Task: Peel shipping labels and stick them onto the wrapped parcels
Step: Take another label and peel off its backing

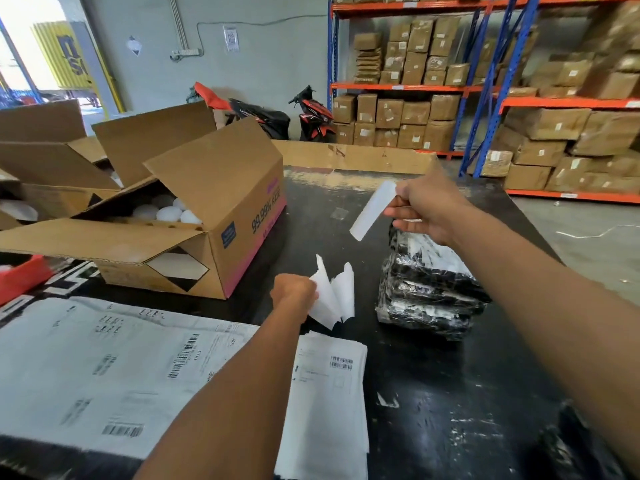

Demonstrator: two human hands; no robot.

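Note:
My right hand (426,207) pinches a narrow white strip (372,211) of label or backing by its upper end, held in the air above a stack of black wrapped parcels (429,292). My left hand (294,292) grips a crumpled piece of white backing paper (334,297) just left of the parcel stack. A pile of printed shipping labels (329,386) with barcodes lies on the black table (450,410) under my left forearm. A larger printed sheet of labels (104,368) spreads out to the left.
An open cardboard box (214,216) holding white round items stands at the left of the table, with more open boxes behind it. A red object (20,278) lies at the far left. Shelves of brown cartons (519,98) and parked scooters (311,112) stand beyond.

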